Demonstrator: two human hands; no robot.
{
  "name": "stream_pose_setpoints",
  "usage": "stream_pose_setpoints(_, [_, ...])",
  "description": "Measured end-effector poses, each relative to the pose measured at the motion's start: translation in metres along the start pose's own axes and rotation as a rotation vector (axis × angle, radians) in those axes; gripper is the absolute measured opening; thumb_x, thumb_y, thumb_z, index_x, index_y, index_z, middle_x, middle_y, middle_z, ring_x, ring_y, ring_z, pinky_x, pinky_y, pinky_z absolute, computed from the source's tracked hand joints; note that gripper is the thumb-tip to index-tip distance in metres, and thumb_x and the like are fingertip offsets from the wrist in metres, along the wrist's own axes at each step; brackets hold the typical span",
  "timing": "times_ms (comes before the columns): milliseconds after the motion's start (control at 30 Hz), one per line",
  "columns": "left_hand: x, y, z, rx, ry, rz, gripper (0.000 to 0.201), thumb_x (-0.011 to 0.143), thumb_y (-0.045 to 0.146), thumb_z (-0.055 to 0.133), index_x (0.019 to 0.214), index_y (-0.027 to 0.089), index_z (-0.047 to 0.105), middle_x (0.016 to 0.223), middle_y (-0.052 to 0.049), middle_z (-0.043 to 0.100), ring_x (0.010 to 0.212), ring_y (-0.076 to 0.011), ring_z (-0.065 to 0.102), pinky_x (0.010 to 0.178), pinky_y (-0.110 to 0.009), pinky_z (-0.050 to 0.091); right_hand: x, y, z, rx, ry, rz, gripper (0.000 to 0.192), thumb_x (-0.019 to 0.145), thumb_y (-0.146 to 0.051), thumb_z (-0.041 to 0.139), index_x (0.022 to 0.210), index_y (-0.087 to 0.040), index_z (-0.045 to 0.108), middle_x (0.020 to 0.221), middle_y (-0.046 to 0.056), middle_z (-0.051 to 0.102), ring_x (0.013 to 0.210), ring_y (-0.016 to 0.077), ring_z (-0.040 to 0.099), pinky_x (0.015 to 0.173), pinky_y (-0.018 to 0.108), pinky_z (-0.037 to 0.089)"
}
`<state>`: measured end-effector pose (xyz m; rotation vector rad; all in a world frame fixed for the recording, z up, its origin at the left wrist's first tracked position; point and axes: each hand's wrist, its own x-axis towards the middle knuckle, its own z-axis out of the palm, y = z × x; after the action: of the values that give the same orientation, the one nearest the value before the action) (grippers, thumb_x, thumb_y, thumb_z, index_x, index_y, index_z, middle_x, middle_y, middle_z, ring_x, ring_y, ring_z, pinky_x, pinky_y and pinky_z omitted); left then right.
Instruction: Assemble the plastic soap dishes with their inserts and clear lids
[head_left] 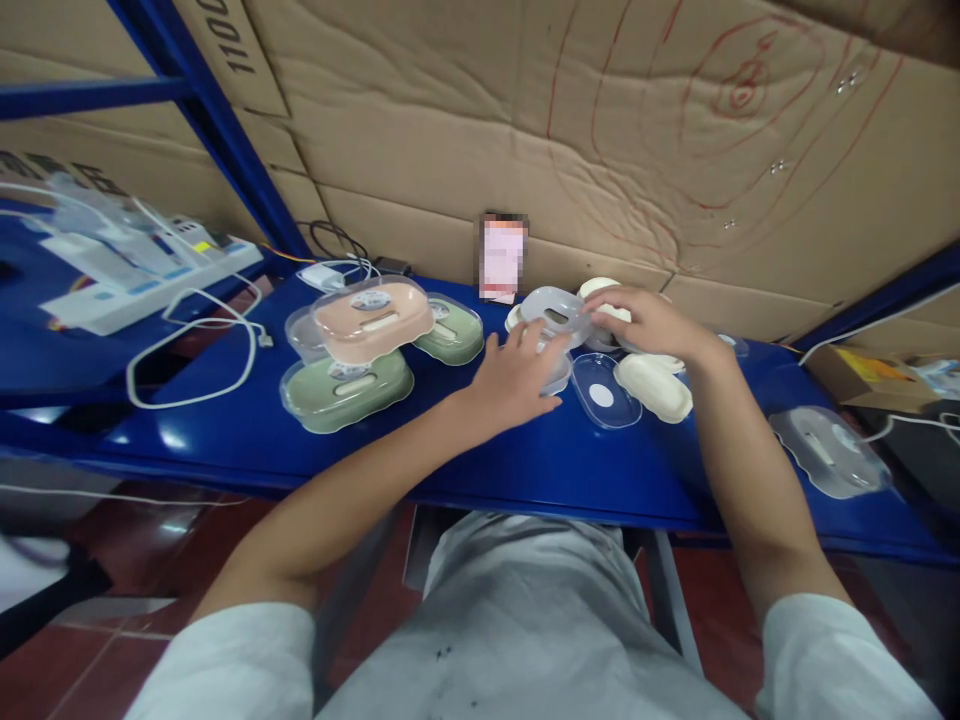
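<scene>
My left hand [514, 378] lies on a clear plastic lid at the middle of the blue table [480, 460], fingers spread against a grey soap box [553, 312]. My right hand [651, 322] rests over the right side of that grey box and a cream piece [600, 288] behind it. Whether either hand grips the box I cannot tell. A clear oval lid [604, 392] and a cream soap tray [654, 388] lie just in front of my right hand.
Left of my hands stand a peach soap box [373, 322] stacked over clear lids, a green one [346, 388] in front and another green one [450, 335] behind. A clear covered box [829, 450] sits at far right. White cables [191, 345] and cardboard wall [600, 130] surround.
</scene>
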<state>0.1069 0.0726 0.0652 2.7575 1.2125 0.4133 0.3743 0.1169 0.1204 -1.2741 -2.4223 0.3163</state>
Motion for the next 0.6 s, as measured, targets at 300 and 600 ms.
stream_pose_setpoints(300, [0.016,-0.055,-0.012,-0.388,-0.131,0.053,0.082,0.08,0.051,0.08,0.147,0.021,0.043,0.145,-0.016,0.058,0.136,-0.0386,0.059,0.111,-0.054,0.052,-0.004,-0.044,0.025,0.029,-0.182,-0.107,0.089,0.086,-0.051,0.085,0.165,-0.035,0.047,0.171,0.007,0.05,0.157,0.0393,0.047,0.131,0.061,0.036])
stream_pose_setpoints(600, [0.025,-0.069,-0.004,-0.507,0.015,0.18,0.083,0.075,0.046,0.082,0.145,0.023,0.044,0.153,-0.016,0.052,0.145,-0.0407,0.051,0.121,-0.062,0.044,0.003,-0.033,0.039,0.176,-0.176,-0.127,0.102,0.088,-0.05,0.084,0.172,-0.037,0.028,0.176,0.008,0.041,0.161,0.0363,0.044,0.133,0.058,0.037])
